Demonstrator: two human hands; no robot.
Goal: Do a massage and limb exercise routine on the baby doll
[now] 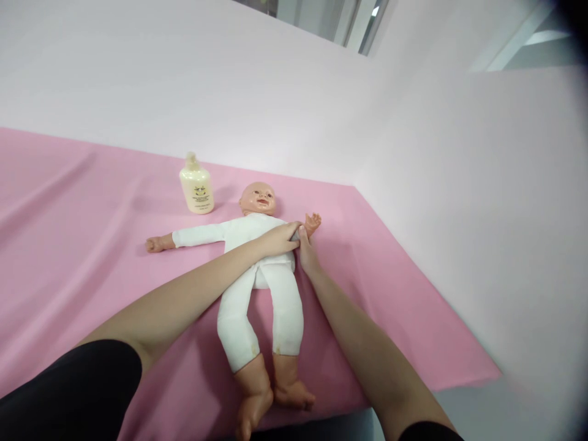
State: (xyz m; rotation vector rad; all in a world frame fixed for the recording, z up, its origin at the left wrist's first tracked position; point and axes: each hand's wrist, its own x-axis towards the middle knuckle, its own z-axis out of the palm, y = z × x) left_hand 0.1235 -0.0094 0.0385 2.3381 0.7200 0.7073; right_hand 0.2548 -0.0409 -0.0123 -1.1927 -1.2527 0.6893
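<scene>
A baby doll with a white cloth body lies on its back, its head away from me and its feet toward me. My left hand reaches across the doll's chest, its fingers wrapped round the doll's arm on the right side. Against the outer side of that same arm, my right hand is closed with its thumb up. Just beyond both hands the doll's small hand sticks out. The doll's other arm lies stretched out to the left.
A pink cloth with some creases covers the table. To the left of the doll's head stands a pale yellow pump bottle with a dark label. A white wall rises behind the table and continues along the right.
</scene>
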